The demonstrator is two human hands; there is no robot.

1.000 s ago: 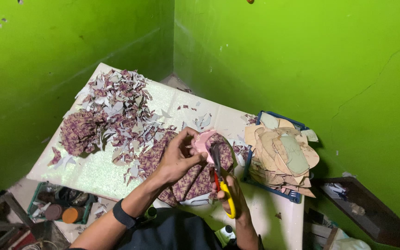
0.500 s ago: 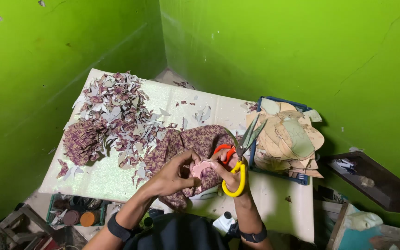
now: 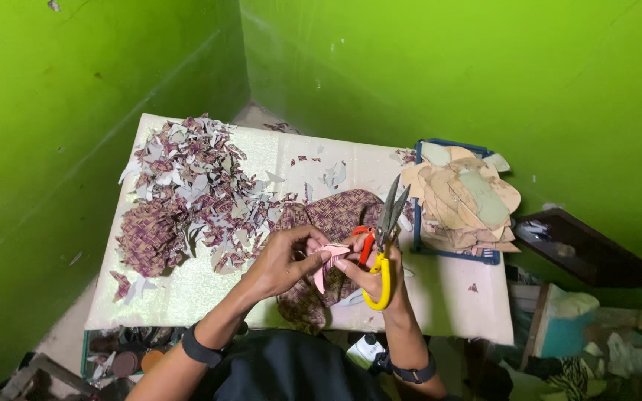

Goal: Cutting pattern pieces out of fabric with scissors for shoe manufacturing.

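- Pink, thin piece of cut material (image 3: 330, 260): pinched between the thumb and fingers of the left hand (image 3: 284, 261), just above the near edge of the table (image 3: 447, 297).
- Scissors (image 3: 380, 245): orange and yellow loop handles, grey metal blades slightly parted and pointing away from the person; the right hand (image 3: 373, 276) is closed around the handles and touches the pink piece.
- Patterned maroon fabric (image 3: 336, 215): woven-look print, crumpled on the table beneath both hands.
- Heap of small angular offcuts (image 3: 195, 186): grey and maroon, on the table's left part.
- Stack of tan cardboard shapes (image 3: 462, 197): in a blue-rimmed tray at the table's right end.
- Green walls (image 3: 447, 74): painted, meeting in a corner behind the table.
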